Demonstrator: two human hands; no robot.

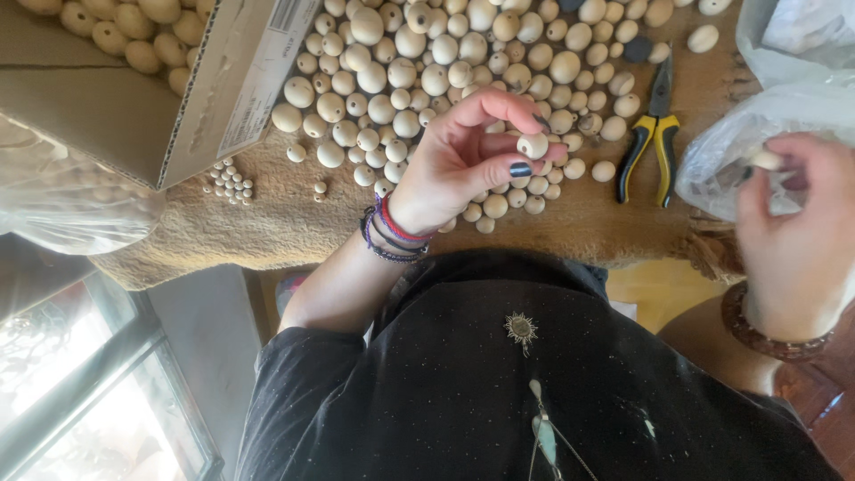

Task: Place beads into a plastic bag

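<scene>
On the tan mat (267, 223), left hand (463, 165) pinches a bead (533, 145); blurred right hand (797, 240) grips another bead (766, 160).

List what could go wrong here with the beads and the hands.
1. The left hand pinches one round wooden bead by the fingertips only; it could slip and roll into the loose beads.
2. Beads lie close to the mat's edge; a nudge might send some off.
3. The pliers lie near the right hand.
</scene>
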